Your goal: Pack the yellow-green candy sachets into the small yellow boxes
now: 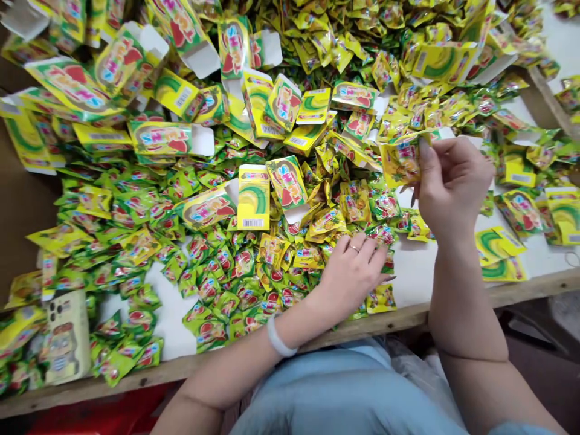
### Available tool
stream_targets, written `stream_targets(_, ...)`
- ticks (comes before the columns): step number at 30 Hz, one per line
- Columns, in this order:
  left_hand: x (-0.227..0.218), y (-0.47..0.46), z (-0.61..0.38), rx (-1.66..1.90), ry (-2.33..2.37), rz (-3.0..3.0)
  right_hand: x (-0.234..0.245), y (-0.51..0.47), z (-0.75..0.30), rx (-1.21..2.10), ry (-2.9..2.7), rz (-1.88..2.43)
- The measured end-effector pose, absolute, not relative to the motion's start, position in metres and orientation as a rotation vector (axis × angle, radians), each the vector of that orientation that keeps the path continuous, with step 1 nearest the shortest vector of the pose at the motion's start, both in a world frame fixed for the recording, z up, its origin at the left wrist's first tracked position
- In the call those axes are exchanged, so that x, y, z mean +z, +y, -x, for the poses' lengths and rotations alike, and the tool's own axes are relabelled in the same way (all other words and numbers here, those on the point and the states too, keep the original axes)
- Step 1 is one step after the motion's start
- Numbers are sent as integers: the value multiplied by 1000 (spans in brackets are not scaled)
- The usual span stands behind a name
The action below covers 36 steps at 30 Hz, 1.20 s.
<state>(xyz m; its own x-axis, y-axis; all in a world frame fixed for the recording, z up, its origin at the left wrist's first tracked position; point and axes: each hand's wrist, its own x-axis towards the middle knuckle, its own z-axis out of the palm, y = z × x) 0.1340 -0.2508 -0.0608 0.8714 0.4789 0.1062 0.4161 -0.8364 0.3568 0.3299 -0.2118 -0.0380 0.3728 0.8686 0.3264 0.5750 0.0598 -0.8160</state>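
My right hand point(448, 184) is raised above the table, its fingers pinched on a small yellow carton point(401, 160) with an open white flap. My left hand point(356, 269) lies low on the table near the front edge, fingers curled down onto a few small candy sachets point(380, 232); a ring is on one finger and a white bracelet on the wrist. Whether the left hand holds a sachet is hidden under the fingers. Green and yellow sachets point(217, 284) lie scattered all around both hands.
Flat and half-folded yellow-green cartons point(254, 196) are heaped across the far and left part of the white table point(414, 275). A wooden rail point(136, 377) runs along the front edge. A phone in a cartoon case point(67, 335) lies at the left front.
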Motion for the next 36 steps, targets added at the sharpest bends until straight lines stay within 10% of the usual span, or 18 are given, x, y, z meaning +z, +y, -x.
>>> stream_targets(20, -48, -210, -74, 872, 974, -1244, -25, -221, -297, 796, -1329, 1338)
stream_targets(36, -49, -212, -75, 803, 978, -1134, -41, -233, -264, 396, -1874, 1286)
